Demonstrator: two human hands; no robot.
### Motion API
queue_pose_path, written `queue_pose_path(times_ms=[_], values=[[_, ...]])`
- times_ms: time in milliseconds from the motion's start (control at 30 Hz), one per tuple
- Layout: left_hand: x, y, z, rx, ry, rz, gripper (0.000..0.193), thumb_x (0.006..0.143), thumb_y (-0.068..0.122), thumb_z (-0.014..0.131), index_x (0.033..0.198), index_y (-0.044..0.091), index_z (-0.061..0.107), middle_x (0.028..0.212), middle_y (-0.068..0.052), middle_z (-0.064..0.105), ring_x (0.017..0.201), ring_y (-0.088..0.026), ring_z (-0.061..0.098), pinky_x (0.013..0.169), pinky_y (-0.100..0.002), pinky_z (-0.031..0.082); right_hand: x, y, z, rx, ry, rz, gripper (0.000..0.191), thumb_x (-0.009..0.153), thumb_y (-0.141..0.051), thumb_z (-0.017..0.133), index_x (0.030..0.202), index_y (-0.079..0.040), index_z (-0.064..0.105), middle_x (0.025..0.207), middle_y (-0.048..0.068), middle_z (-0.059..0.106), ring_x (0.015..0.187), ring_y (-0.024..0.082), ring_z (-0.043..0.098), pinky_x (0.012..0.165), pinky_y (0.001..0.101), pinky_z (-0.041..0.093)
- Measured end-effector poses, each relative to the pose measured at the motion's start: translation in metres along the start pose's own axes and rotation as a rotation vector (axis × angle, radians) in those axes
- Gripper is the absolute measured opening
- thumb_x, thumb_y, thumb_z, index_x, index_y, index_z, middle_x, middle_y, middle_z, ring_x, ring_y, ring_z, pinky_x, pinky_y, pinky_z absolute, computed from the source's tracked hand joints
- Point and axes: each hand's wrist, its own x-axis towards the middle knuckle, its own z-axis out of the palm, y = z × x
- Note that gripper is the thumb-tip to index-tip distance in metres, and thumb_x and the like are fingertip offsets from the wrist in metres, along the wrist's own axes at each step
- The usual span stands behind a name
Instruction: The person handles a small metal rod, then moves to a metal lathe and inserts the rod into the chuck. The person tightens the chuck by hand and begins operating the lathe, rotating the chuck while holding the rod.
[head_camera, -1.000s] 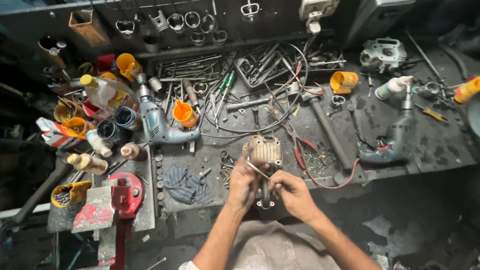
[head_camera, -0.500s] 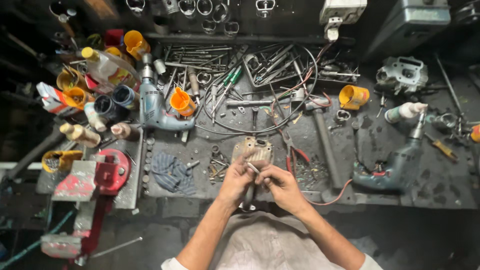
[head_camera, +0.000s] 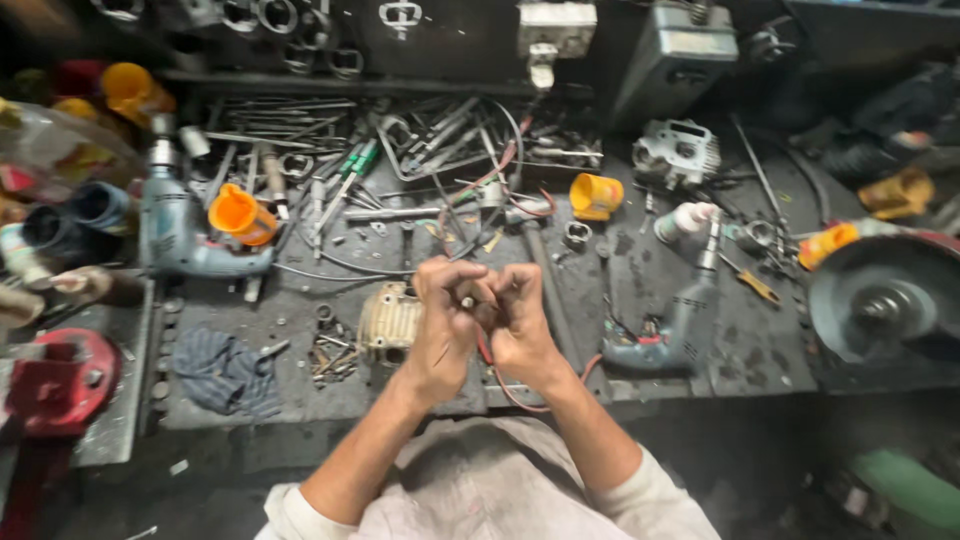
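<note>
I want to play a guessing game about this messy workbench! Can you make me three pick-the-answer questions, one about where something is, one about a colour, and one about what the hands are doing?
1. Where does the crumpled blue rag lie?
A. left of the hands
B. right of the hands
C. on the grinder disc

2. What colour is the small cup beyond the hands?
A. green
B. white
C. yellow-orange

3. How are the left hand and right hand?
A. flat on the bench
B. closed together around a small part
C. far apart

Answers: 1 A, the rag sits at the bench's left front. 2 C, the cup is yellow-orange. 3 B, both fists meet, fingers curled.
</note>
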Motion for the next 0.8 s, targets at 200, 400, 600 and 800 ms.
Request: queue_pose_path(times_ms=[200, 400, 600, 800], values=[[0.024, 0.011, -0.004, 0.117, -0.091, 0.175, 0.05, 0.106, 0.039, 0.033, 0.132, 0.001, 0.05, 0.082, 0.006, 0.057, 0.097, -0.021, 0.049, 0.105, -0.056, 0.028, 0.006, -0.044, -0.002, -0.444, -0.071, -0.357, 0.057, 0.08, 0.026, 0.055, 0.121, -0.008, 0.036, 0.1, 0.009, 0.052, 0.091, 0.02, 0.053, 0.085, 0.0339, 0.046], [0.02, 0.065, -0.034, 0.096, 0.055, 0.397, 0.034, 0.105, 0.028, 0.04, 0.129, 0.005, 0.05, 0.086, -0.006, 0.062, 0.089, -0.025, 0.057, 0.092, -0.052, 0.038, 0.068, 0.02, -0.031, -0.925, -0.175, 0.174, 0.02, 0.087, 0.013, 0.062, 0.099, -0.002, 0.058, 0.085, 0.015, 0.057, 0.078, 0.026, 0.055, 0.071, 0.0362, 0.046], [0.023, 0.034, -0.039, 0.059, -0.046, -0.26, 0.032, 0.104, 0.023, 0.045, 0.132, 0.008, 0.048, 0.084, -0.012, 0.064, 0.079, -0.03, 0.063, 0.08, -0.048, 0.048, 0.014, 0.054, -0.056, -0.445, -0.099, 0.015, 0.026, 0.089, 0.011, 0.061, 0.113, 0.002, 0.061, 0.106, 0.007, 0.061, 0.097, 0.016, 0.061, 0.083, 0.0299, 0.053], [-0.026, -0.021, -0.027, 0.273, -0.331, -0.602, 0.022, 0.106, 0.009, 0.05, 0.126, 0.004, 0.056, 0.094, -0.015, 0.074, 0.092, -0.028, 0.072, 0.082, -0.041, 0.054, -0.023, 0.041, -0.078, -0.107, 0.041, 0.344, 0.027, 0.107, -0.025, 0.054, 0.101, -0.001, 0.064, 0.076, 0.004, 0.059, 0.069, 0.013, 0.058, 0.067, 0.0283, 0.052]])
